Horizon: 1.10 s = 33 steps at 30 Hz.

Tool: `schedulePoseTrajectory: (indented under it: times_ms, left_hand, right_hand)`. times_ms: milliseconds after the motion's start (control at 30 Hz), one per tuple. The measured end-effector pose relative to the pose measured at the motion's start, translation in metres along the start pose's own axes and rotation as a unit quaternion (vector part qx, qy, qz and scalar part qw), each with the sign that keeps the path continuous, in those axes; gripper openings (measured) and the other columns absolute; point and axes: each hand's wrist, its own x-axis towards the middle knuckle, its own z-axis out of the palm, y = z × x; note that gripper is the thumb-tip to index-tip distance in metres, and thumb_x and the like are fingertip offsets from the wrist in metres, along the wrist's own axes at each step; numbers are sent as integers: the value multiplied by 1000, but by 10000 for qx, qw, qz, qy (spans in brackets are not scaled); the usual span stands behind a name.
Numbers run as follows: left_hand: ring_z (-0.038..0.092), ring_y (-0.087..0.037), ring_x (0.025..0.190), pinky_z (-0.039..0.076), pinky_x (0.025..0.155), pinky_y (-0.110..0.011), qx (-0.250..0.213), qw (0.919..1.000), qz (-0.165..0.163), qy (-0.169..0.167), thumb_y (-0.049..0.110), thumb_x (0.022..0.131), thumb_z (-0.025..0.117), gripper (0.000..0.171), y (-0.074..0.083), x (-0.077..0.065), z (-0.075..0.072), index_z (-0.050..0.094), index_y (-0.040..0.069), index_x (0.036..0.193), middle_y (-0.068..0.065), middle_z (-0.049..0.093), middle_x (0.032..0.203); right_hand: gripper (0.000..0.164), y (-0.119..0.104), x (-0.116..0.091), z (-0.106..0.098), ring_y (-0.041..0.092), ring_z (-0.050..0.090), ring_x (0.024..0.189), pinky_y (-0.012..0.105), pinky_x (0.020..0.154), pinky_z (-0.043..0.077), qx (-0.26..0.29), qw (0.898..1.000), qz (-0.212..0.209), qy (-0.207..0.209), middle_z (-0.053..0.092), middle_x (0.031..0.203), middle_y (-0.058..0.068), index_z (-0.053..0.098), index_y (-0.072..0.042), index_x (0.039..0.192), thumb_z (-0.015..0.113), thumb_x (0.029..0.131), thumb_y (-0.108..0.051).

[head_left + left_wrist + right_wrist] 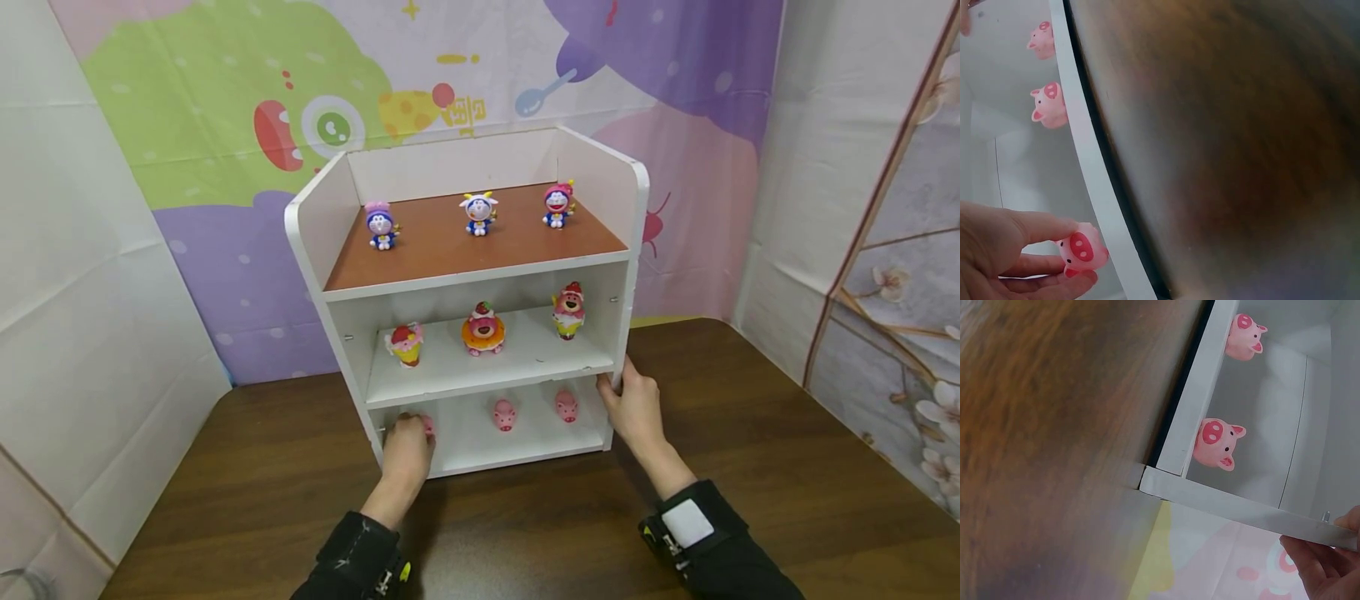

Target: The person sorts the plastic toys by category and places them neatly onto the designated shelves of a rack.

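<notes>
On the bottom shelf, at its left end, my left hand (407,450) pinches a small pink pig figurine (1084,247) between thumb and fingers. The pig's snout faces outward, close to the shelf's front edge. Two more pig figurines stand on that shelf, a middle pig (505,415) and a right pig (567,406). My right hand (636,406) grips the right side panel of the white shelf unit (495,268), thumb on the inside and fingers on the outside, as the right wrist view shows.
Pink bear figurines stand on the middle shelf, among them a bear in an orange ring (483,331). Blue-and-white cat figurines, one in a horned hat (478,214), stand on the brown top. The unit sits on a dark wooden table (735,433) before a cartoon curtain (247,225).
</notes>
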Motion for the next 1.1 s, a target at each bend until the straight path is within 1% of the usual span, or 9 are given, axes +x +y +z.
schedulePoseTrajectory:
  times_ms: [100, 300, 433, 533, 667, 733, 833, 933, 1100]
  left_hand:
    - [54, -26, 55, 44, 48, -35, 124, 9999, -34, -61, -2, 67, 67, 11, 1, 0, 0, 57, 2, 66, -10, 51, 64]
    - [54, -27, 55, 44, 49, -36, 300, 9995, 9, -16, -3, 66, 67, 12, 0, -1, 2, 56, 2, 65, -11, 51, 64]
    - [55, -27, 57, 44, 49, -35, 386, 9992, -9, -122, 1, 68, 70, 13, 2, -1, 0, 57, 2, 66, -11, 50, 66]
    - [55, -26, 59, 45, 48, -35, 547, 9984, 12, -171, 7, 69, 72, 15, 6, -1, -4, 58, 2, 68, -12, 51, 69]
    - [55, -26, 60, 44, 44, -36, 919, 9955, 213, -57, 14, 69, 74, 20, 14, -1, -13, 58, 2, 68, -11, 53, 69]
    - [56, -26, 61, 44, 44, -36, 993, 9945, 337, -10, 17, 69, 74, 22, 19, -3, -18, 59, 1, 71, -10, 55, 71]
    - [57, -27, 66, 46, 46, -37, 759, 9958, 514, -80, 17, 70, 74, 25, 26, -8, -27, 61, -1, 80, -12, 57, 77]
    - [59, -27, 71, 48, 51, -36, 366, 9956, 837, -206, 16, 71, 73, 29, 33, -16, -34, 62, -4, 89, -14, 58, 85]
    - [60, -26, 77, 50, 60, -34, -90, 9886, 1468, -324, 18, 74, 71, 35, 41, -32, -42, 60, -5, 98, -14, 58, 93]
  right_hand:
    - [27, 0, 0, 1, 37, 59, 65, 49, 54, 44, 0, 10000, -3, -5, 61, 77, 26, 54, 6, 100, 62, 77, -6]
    - [26, 1, 1, 2, 36, 58, 64, 49, 54, 44, 0, 10000, -11, 17, 61, 75, 25, 54, 6, 99, 62, 77, -5]
    - [25, 1, 1, 2, 36, 58, 63, 48, 53, 44, 15, 10000, -42, 12, 61, 74, 25, 54, 6, 98, 62, 77, -5]
    - [25, 1, 1, 2, 36, 58, 63, 48, 52, 44, 22, 10000, -40, 13, 61, 74, 25, 54, 6, 98, 62, 77, -4]
    - [25, 1, 2, 0, 35, 58, 63, 48, 52, 44, 4, 10000, -5, -23, 61, 75, 26, 54, 6, 98, 61, 77, -4]
    - [25, 0, 2, -1, 35, 58, 64, 48, 53, 45, -12, 10000, 12, -68, 61, 75, 26, 53, 6, 99, 61, 78, -5]
    - [25, -1, 2, -2, 36, 59, 66, 48, 54, 45, -9, 9999, 51, -130, 61, 77, 26, 53, 6, 100, 61, 79, -6]
    - [26, -1, 2, -2, 36, 59, 67, 48, 55, 45, 5, 9998, 99, -198, 61, 79, 27, 53, 6, 101, 61, 79, -6]
    - [29, -2, 1, -3, 37, 60, 71, 49, 56, 46, 35, 9992, 197, -352, 61, 84, 28, 51, 7, 104, 60, 81, -7]
